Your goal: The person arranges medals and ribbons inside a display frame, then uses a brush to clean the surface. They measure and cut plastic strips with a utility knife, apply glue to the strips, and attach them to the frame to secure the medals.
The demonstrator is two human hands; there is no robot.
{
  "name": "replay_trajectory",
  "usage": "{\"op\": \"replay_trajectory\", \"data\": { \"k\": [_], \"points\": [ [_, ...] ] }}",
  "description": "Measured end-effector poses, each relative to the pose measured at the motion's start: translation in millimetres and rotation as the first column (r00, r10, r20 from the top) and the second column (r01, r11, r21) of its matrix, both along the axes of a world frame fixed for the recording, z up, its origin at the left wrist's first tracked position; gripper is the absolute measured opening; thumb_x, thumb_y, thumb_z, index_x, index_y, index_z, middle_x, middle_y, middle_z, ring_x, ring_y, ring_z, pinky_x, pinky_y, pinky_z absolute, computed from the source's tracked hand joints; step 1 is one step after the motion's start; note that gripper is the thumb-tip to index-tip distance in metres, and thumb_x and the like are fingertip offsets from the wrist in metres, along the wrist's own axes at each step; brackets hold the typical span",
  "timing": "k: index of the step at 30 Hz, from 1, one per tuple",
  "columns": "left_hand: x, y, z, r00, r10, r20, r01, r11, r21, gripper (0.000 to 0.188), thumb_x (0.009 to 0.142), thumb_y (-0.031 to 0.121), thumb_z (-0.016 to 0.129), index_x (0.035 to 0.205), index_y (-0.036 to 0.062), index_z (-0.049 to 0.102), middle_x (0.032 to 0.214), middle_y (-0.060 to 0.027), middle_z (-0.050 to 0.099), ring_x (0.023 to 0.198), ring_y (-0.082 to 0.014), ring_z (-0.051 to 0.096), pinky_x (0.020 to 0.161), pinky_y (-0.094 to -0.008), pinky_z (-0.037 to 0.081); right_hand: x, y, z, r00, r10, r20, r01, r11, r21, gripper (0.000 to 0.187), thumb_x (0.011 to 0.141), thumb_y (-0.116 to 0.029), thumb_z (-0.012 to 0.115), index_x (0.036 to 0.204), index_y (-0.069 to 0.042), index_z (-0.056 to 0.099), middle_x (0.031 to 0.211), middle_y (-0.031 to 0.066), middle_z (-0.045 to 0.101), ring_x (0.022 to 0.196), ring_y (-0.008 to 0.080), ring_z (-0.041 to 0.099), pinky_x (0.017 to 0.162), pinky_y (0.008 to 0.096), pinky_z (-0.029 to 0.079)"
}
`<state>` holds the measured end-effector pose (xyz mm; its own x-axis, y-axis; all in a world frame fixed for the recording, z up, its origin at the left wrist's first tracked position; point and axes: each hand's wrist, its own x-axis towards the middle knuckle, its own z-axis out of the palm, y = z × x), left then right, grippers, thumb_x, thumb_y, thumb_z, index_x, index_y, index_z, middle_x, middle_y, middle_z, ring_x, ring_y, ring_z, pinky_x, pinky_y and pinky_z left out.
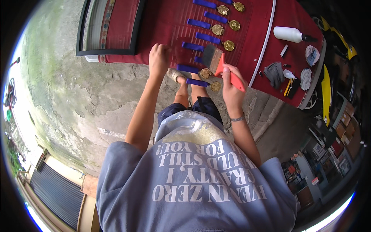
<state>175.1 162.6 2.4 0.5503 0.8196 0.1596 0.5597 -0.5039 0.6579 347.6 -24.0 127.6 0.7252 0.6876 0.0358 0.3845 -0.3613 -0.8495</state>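
Holding one flat brush (218,63), orange-red handle, dark bristles: my right hand (232,96), fingers closed round the handle. Brush position: over the near edge of the red-clothed surface (162,27), among gold medals (228,45) on purple ribbons; bristle contact, I cannot tell. My left hand (159,60): curled tight at the near edge, contents hidden. Black frame (137,27): near-left corner. White bottle (288,34), grey cloth (274,73): towards the right edge.
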Motion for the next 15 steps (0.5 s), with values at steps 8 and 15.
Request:
{"op": "replay_trajectory", "data": {
  "k": [8,15],
  "points": [
    [-34.7,-63.6,249.9,0.696,0.063,0.715,0.464,0.720,-0.515,0.010,0.093,0.008,0.068,0.089,0.0022,0.060,0.083,-0.0056,0.058,0.073,-0.0128,0.054,0.068,-0.0266,0.044,-70.7,46.1,-10.4,0.889,0.437,-0.139,-0.413,0.894,0.173,0.013,0.094,-0.012,0.066,0.106,-0.005,0.065,0.102,0.0151,0.069,0.086,0.0306,0.071,0.074,0.0384,0.057],
    [66.8,-153.1,382.4,-0.173,0.461,0.871,0.984,0.046,0.171,0.023,0.102,0.016,0.055,0.089,-0.0026,0.059,0.077,-0.0136,0.055,0.066,-0.0315,0.054,0.063,-0.0452,0.043,-39.2,26.9,11.7,0.944,0.224,0.241,-0.171,0.960,-0.223,0.015,0.097,-0.016,0.060,0.105,-0.005,0.066,0.102,0.0171,0.067,0.092,0.0383,0.067,0.075,0.0451,0.056]
  ]
}}
